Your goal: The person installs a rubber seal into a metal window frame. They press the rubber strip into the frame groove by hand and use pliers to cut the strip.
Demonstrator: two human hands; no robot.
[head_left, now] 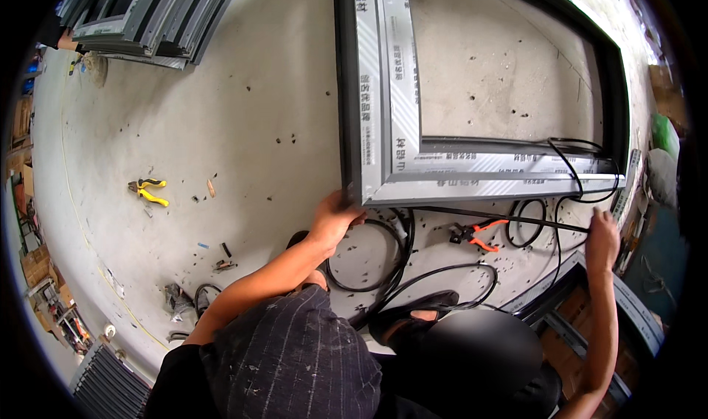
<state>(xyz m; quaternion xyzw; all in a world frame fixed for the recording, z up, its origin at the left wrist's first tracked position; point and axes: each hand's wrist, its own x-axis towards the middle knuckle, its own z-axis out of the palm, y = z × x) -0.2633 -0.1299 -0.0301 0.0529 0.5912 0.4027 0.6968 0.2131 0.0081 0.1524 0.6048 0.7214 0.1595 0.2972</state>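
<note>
A grey aluminium window frame (453, 187), covered in printed protective film, lies in front of me. A black rubber strip (509, 218) stretches along its near edge. At the frame's near left corner is my left hand (334, 221), closed, its blurred fingers pressing the strip against the corner. My right hand (603, 240) pinches the strip beyond the frame's near right corner. Loose coils of the same strip (402, 260) spread over the floor between my feet and the frame, with some looping over the frame's right end. Orange-handled pliers (476, 236) lie among the coils.
Yellow-handled pliers (150, 190) lie on the concrete floor at the left, among small black scraps. Stacked grey frames (147, 21) stand at the upper left, where another person's hand (68, 42) touches them. Another frame (627, 301) with cardboard inside sits at the lower right.
</note>
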